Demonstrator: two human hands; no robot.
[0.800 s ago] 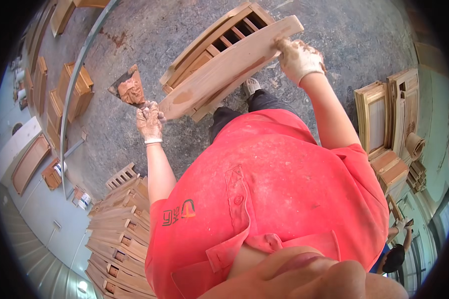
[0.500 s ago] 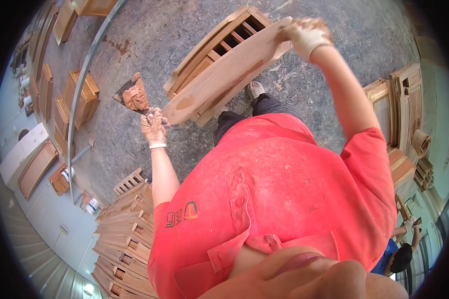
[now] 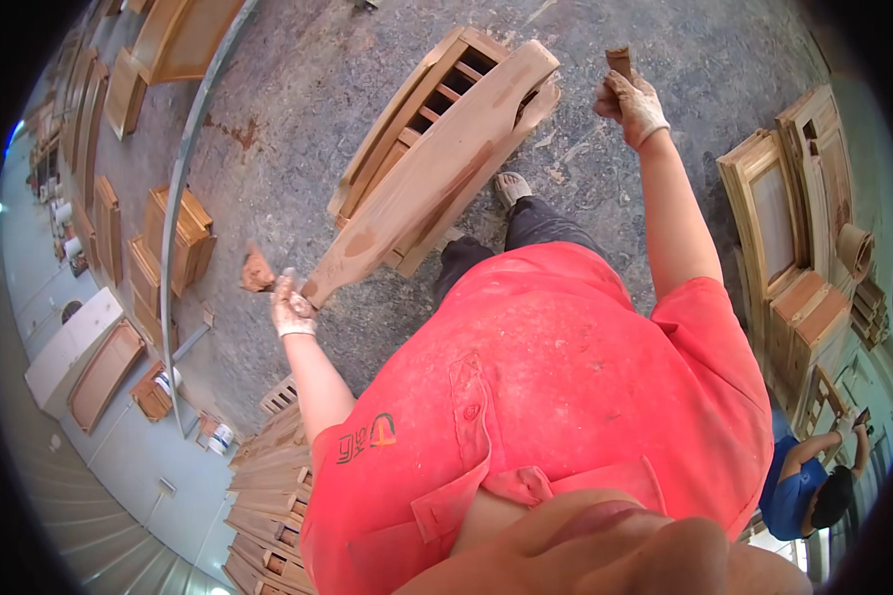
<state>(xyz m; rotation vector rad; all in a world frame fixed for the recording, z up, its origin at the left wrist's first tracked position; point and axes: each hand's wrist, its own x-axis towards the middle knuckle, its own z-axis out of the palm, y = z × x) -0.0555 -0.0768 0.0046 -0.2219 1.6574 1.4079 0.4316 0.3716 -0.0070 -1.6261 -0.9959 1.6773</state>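
Observation:
A long curved wooden panel [image 3: 422, 164] leans over a slatted wooden frame [image 3: 407, 124], with darker brown patches on its face. Near the panel's lower left end, my left hand [image 3: 293, 307], in a stained white glove, is closed on a putty knife loaded with brown wood filler [image 3: 257, 271]. Whether the fingers also touch the panel end, I cannot tell. Past the panel's upper right end and apart from it, my gloved right hand [image 3: 632, 103] grips a small scraper [image 3: 618, 62] with a brown-smeared blade; its handle is hidden in the fist.
My shoe [image 3: 512, 188] stands beside the panel on the grey floor. Wooden frames [image 3: 764, 203] lean at the right. Stacked wooden parts [image 3: 273, 506] lie at lower left, and a curved metal pipe [image 3: 173, 208] runs along the left. A person in blue [image 3: 804, 486] works at lower right.
My right hand has come off the panel's upper end and moved down and right, the scraper now showing upright. My left hand has lowered with the loaded putty knife, which has turned.

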